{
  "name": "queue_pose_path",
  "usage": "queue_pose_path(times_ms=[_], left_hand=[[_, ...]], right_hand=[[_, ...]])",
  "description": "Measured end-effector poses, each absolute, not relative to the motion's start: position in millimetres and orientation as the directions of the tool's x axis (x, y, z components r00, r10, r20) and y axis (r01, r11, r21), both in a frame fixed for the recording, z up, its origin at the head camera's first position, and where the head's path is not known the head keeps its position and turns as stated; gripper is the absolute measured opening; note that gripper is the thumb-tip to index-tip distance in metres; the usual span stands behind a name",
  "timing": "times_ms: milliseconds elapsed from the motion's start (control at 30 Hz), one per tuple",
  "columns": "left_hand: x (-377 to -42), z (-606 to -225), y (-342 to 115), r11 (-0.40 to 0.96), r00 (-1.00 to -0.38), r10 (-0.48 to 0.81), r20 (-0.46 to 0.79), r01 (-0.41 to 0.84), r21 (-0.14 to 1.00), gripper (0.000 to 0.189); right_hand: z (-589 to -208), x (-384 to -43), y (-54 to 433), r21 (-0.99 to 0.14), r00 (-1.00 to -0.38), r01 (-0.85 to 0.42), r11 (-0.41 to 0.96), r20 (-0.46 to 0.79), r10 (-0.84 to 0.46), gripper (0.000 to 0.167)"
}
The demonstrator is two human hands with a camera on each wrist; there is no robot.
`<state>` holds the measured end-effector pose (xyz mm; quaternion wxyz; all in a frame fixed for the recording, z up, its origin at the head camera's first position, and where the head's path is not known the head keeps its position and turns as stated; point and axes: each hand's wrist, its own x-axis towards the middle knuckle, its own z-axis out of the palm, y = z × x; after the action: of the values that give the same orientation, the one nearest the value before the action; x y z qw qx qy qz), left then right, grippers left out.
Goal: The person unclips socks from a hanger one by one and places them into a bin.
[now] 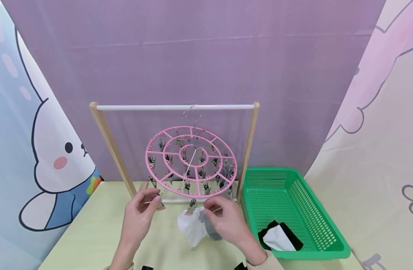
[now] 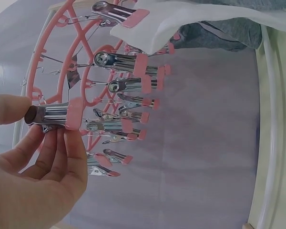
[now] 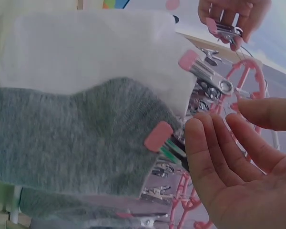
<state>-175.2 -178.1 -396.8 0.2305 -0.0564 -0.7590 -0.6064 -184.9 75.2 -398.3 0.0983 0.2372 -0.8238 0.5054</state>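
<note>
My left hand [image 1: 137, 215] pinches a metal clip [image 2: 50, 114] with pink tips between thumb and fingers, at the front left of a round pink clip hanger [image 1: 196, 196]. Nothing is gripped in that clip. A white sock [image 1: 193, 228] hangs from the front clip, partly overlapping a grey sock [image 3: 86, 138] on a neighbouring clip. Beside these socks is my right hand [image 1: 229, 222]. The right wrist view shows its thumb and fingers apart, with nothing between them, close to the grey sock's clip [image 3: 159, 137].
The hanger hooks over the white rod [image 1: 142, 107] of a wooden-sided stand [image 1: 113, 150]. A green basket [image 1: 314, 255] stands at the right, holding a white piece of cloth [image 1: 279, 239] and black cloth [image 1: 292, 237]. More clips and another grey item [image 3: 57, 207] hang around the ring.
</note>
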Motion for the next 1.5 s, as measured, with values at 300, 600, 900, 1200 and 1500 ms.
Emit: queue_pose_path(times_ms=[300, 600, 900, 1200, 1500], left_hand=[[-174.4, -396.1, -179.0, 0.254, -0.889, -0.189, 0.416, 0.365, 0.895, 0.02], [-174.0, -394.8, -179.6, 0.259, -0.893, -0.191, 0.408, 0.356, 0.898, 0.02], [-173.5, -394.3, -179.5, 0.257, -0.9, -0.182, 0.396, 0.345, 0.903, 0.022], [-174.3, -395.0, -179.6, 0.244, -0.893, -0.152, 0.424, 0.382, 0.891, 0.024], [-176.3, -398.0, -176.2, 0.385, -0.84, -0.197, 0.506, 0.408, 0.828, 0.02]], right_hand=[[-408.5, -187.1, 62.9, -0.799, -0.879, -0.466, 0.381, 0.366, -0.306, 0.029], [-420.2, -188.5, 58.6, -0.78, -0.884, -0.453, 0.431, 0.333, -0.328, 0.029], [-431.7, -190.8, 54.3, -0.74, -0.861, -0.501, 0.449, 0.375, -0.342, 0.018], [-439.6, -190.7, 52.6, -0.808, -0.887, -0.433, 0.399, 0.302, -0.35, 0.013], [-440.0, -188.0, 51.0, -0.804, -0.872, -0.464, 0.372, 0.342, -0.349, 0.002]])
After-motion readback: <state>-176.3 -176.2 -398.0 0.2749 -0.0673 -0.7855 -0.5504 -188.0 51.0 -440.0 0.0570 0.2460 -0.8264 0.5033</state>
